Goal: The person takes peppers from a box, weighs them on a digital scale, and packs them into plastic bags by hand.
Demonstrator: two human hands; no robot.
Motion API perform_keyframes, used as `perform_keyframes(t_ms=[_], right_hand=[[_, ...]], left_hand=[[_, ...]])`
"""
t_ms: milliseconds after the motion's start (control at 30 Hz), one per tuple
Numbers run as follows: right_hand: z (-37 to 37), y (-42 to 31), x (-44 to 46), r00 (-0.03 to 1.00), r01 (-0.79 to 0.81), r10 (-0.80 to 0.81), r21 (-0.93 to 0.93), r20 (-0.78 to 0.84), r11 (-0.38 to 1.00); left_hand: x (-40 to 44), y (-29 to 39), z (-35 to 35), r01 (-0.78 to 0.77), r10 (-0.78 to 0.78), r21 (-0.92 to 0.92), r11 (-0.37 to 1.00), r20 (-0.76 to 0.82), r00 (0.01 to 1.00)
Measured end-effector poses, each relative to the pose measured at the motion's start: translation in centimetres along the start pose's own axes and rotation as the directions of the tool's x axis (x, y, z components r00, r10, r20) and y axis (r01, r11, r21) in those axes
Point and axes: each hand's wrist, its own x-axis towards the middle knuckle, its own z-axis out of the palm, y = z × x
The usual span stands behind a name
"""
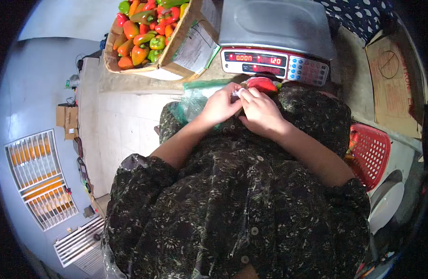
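My left hand [220, 105] and my right hand [262, 113] meet above my lap, fingers closed together. Both pinch a twisted bit of clear plastic bag [236, 93] between their fingertips. Just beyond my right fingers lies a red pepper [262, 84], seemingly inside that clear plastic; most of the bag is hidden behind my hands. A greenish see-through plastic bag [193, 100] rests on my lap beside my left hand and partly under it.
Ahead stands a weighing scale [274, 28] with lit red digits. Left of it, a cardboard box [170, 60] holds several red, orange and green peppers [139, 53]. At right are a red plastic basket [370, 156], a white basin [387, 204] and a cardboard box [393, 81].
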Motion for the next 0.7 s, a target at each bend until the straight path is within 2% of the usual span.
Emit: perform_keyframes(t_ms=[33,133,233,333,433,533,633,700], right_hand=[[-0.1,0.1,0.1,1.000,0.000,0.000,0.010,-0.002,1.000],[-0.6,0.0,0.5,0.996,-0.083,0.081,0.063,0.033,0.995],[-1.0,0.1,0.6,0.996,-0.087,0.084,0.078,0.040,0.993],[-0.6,0.1,0.3,0.996,-0.080,0.078,0.034,0.044,0.996],[-0.7,-0.2,0.2,0.986,-0.137,0.132,0.041,0.101,0.990],[-0.8,0.1,0.2,0.982,-0.102,0.105,-0.028,0.159,0.994],[-1.4,0.2,0.4,0.971,-0.111,0.111,-0.012,0.210,0.994],[-1.1,0.0,0.3,0.964,-0.115,0.118,-0.025,0.238,0.993]], left_hand=[[0.0,0.3,-0.2,0.021,-0.020,-0.053,0.998,0.030,0.999],[0.1,-0.3,0.3,-0.053,0.054,0.019,0.998,-0.056,0.997],[0.1,0.6,0.4,-0.042,0.049,0.092,0.995,-0.076,0.996],[0.3,0.6,0.8,0.002,0.000,0.038,0.999,-0.055,0.998],[0.4,-0.1,1.3,-0.064,0.066,0.026,0.998,-0.097,0.993],[0.7,-1.0,1.3,-0.155,0.145,-0.168,0.974,-0.070,0.987],[1.0,-1.8,0.7,-0.109,0.118,-0.296,0.949,0.016,0.993],[1.1,-1.6,0.4,-0.041,0.052,-0.199,0.979,0.046,0.998]])
